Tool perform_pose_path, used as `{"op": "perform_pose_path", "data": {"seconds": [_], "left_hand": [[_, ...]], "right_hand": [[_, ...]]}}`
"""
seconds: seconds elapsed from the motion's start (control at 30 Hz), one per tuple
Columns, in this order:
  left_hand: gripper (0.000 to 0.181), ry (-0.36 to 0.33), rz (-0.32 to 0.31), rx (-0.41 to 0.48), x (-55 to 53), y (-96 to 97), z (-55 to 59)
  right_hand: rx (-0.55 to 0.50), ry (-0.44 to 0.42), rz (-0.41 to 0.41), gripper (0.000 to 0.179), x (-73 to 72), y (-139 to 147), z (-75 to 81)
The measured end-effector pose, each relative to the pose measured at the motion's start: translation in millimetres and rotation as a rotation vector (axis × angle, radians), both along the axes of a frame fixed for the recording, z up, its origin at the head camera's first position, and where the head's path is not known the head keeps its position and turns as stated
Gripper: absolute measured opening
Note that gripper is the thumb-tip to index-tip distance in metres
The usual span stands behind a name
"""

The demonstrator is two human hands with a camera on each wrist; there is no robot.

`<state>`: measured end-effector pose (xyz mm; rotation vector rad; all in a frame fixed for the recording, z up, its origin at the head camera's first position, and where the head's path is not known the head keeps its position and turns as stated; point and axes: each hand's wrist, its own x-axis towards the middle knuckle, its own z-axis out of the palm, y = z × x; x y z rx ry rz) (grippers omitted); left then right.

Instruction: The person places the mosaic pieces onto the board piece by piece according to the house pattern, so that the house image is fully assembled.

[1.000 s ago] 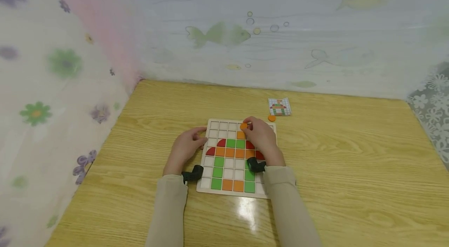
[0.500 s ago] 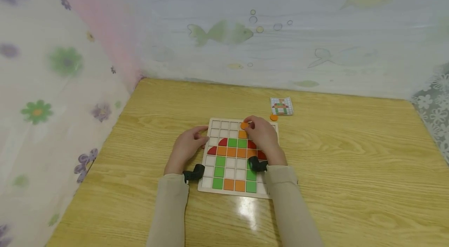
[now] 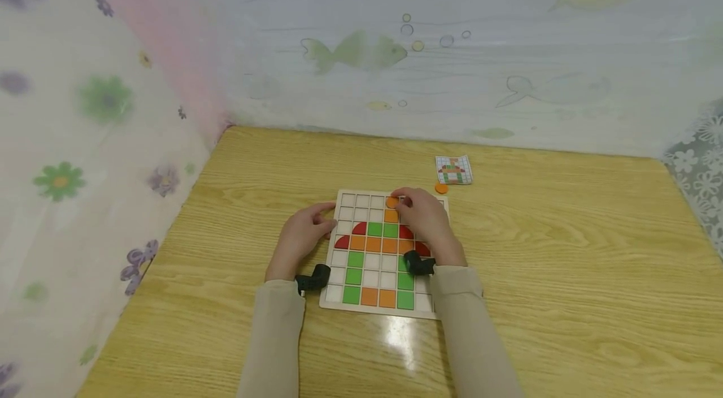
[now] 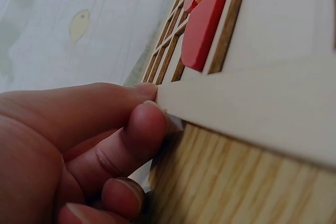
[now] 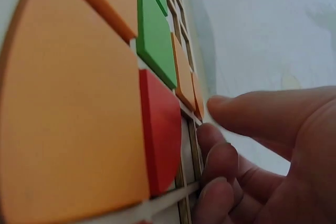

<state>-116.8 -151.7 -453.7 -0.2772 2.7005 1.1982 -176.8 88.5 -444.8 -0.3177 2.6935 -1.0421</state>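
A square wooden grid board (image 3: 381, 315) lies on the table, with red, green and orange pieces in several of its cells. In the top row sits a round orange piece (image 3: 391, 202), just above an orange square (image 3: 391, 216). My right hand (image 3: 422, 213) is beside that round piece; in the right wrist view its fingertips (image 5: 216, 103) appear slightly apart from the piece's edge. My left hand (image 3: 302, 235) touches the board's left edge with its fingertips (image 4: 148, 116), near a red piece (image 4: 205, 27). The right hand and wrist hide part of the board's right side.
A second round orange piece (image 3: 441, 188) lies on the table behind the board. Next to it is a small pattern card (image 3: 454, 170) with a coloured grid. Painted walls rise behind the table (image 3: 565, 260) and along its left side.
The right hand stays at the round orange piece, its wrist shifted slightly right. The left hand keeps its place at the board's edge. The view has shifted a little.
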Motion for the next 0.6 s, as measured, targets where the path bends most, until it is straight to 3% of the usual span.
{"op": "perform_pose_path", "data": {"seconds": [0.27, 0.6], "left_hand": [[0.039, -0.009, 0.000, 0.003, 0.9, 0.5, 0.5], [0.038, -0.013, 0.001, -0.009, 0.1, 0.5, 0.6]], "right_hand": [[-0.137, -0.050, -0.027, 0.031, -2.0, 10.4, 1.2], [-0.134, -0.011, -0.102, 0.030, -7.8, 26.7, -0.4]]}}
